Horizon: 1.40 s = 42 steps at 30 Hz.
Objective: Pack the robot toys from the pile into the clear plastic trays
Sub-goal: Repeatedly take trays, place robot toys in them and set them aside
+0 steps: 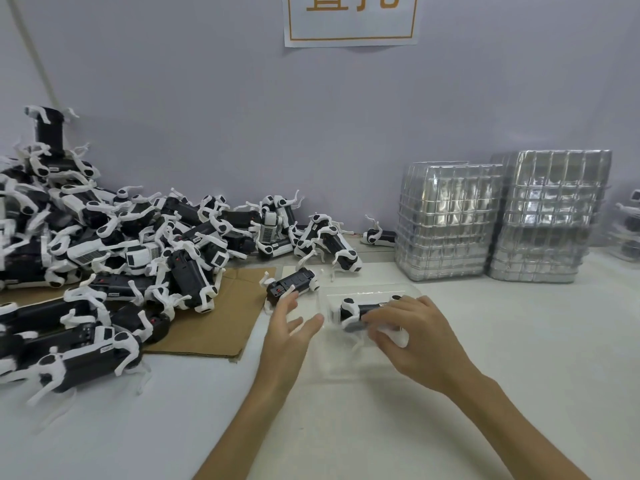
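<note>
A big pile of black-and-white robot dog toys (114, 258) covers the left of the table. A clear plastic tray (367, 362) lies flat in the middle. One robot toy (356, 310) lies in the tray, and my right hand (412, 337) curls its fingers round that toy's right end. Another loose robot toy (292, 284) lies just left of the tray. My left hand (289, 332) hovers with straight, spread fingers right below that loose toy, its fingertips close to it, holding nothing.
Two tall stacks of clear trays (446, 223) (550, 216) stand at the back right against the wall. A brown cardboard sheet (221, 323) lies under the pile's edge. More packed toys (628, 226) show at the far right. A paper sign (349, 19) hangs on the wall.
</note>
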### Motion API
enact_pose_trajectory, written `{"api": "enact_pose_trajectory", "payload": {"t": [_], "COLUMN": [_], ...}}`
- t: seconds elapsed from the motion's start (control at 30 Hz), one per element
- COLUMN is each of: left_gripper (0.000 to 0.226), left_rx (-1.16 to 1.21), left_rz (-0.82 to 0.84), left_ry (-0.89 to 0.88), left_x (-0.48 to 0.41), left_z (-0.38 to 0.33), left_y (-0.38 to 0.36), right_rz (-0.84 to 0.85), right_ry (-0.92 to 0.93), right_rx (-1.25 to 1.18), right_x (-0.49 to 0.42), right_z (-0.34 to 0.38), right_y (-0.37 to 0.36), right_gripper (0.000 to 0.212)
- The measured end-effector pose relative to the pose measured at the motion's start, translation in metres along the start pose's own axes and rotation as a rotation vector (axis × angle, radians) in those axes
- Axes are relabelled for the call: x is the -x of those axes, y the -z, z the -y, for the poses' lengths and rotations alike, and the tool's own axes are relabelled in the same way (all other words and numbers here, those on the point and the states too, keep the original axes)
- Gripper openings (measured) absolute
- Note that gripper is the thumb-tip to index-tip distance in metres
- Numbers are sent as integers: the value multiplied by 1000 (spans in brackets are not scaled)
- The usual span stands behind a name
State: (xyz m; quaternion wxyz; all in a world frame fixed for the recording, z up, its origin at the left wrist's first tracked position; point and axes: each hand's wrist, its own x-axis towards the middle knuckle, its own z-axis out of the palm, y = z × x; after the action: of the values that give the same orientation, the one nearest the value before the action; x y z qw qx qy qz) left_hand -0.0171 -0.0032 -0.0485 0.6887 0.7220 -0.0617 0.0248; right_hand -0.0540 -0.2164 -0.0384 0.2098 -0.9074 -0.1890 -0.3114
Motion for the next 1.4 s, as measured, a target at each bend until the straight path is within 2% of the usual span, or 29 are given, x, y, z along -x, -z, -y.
{"api": "enact_pose_trajectory", "payload": {"t": [0.1,0.23,0.33,0.4,0.5,0.6,0.67,0.77,0.83,0.93,1.0,1.17,1.27,1.4], "left_gripper": [55,50,41,39,37,35,36,47,45,33,26,24,25,26], "left_rx": [-56,-134,-166,-170,-164,-160,-158,-163,-213,-306,-258,-66,-8,-52], "left_rz": [66,114,119,116,116,118,121,174,266,347,288,-5,-83,-75], "left_ry": [43,17,-11,-21,-28,-22,-25,-28,-31,-73,-51,71,90,99], "left_x": [1,4,5,4,5,5,6,6,5,4,5,-2,-3,-2], "left_z": [5,10,10,10,9,8,7,7,10,14,11,11,12,11], "left_y": [-7,-11,-11,-10,-10,-10,-9,-8,-10,-13,-15,-6,0,-2], "right_rz": [153,146,58,55,204,225,119,2,22,124,151,0,-71,-185], "right_ry": [-109,-131,-115,-129,-161,-151,-156,-227,-264,-291,-451,-814,-894,-897], "right_rx": [-53,-62,-12,21,85,96,-84,-583,-882,-1035,-1090,-990,-848,-795], "right_x": [3,1,0,-1,1,1,0,-4,-8,-18,-27,-39,-37,-26], "right_z": [-5,-4,-1,0,-1,-1,7,31,54,82,94,85,74,42], "right_y": [-3,-2,-3,-3,-4,-4,-2,-2,-3,-16,-30,-68,-79,-75], "right_gripper": [13,23,29,41,61,50,40,40,45,58,66,66,70,68]}}
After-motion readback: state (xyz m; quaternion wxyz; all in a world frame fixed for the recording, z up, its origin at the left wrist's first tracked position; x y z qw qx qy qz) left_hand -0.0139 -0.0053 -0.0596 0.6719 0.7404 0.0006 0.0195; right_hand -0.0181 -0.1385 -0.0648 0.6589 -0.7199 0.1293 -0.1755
